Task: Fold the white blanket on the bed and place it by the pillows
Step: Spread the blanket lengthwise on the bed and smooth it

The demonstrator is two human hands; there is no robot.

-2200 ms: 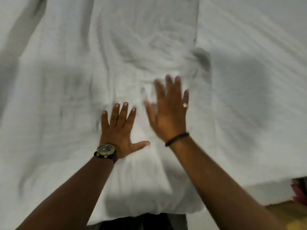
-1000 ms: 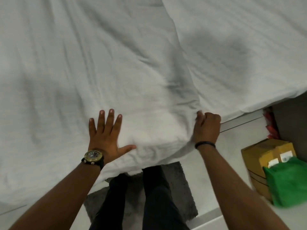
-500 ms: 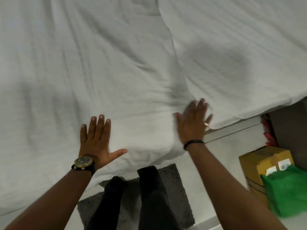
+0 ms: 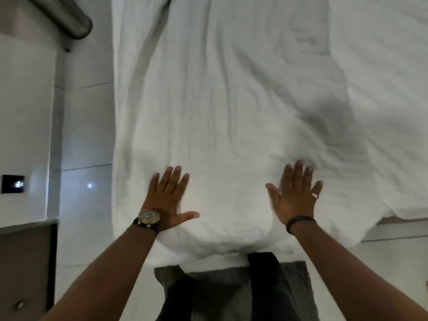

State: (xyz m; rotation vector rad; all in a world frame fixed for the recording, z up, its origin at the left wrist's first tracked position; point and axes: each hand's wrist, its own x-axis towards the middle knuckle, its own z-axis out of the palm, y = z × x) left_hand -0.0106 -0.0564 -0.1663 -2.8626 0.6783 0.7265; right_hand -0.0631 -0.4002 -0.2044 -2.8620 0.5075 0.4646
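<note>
The white blanket (image 4: 231,100) lies as a long folded strip down the bed, its near end hanging over the bed's foot. My left hand (image 4: 168,196), with a watch on the wrist, presses flat on the blanket's near end, fingers spread. About a hand's width to the right, my right hand (image 4: 295,195) rests flat on the same end, fingers spread, slightly blurred. Neither hand grips the cloth. No pillows are in view.
The white bed sheet (image 4: 389,100) shows to the right of the blanket. A grey mat (image 4: 294,286) and my dark trouser legs (image 4: 261,293) are below the bed's foot. Pale floor tiles (image 4: 85,135), a metal cylinder (image 4: 69,19) and a brown cabinet (image 4: 25,269) lie to the left.
My view has swung left, so the box and green bag are out of frame. My right hand let go of the blanket's right edge and now lies flat on top; the left stays flat.
</note>
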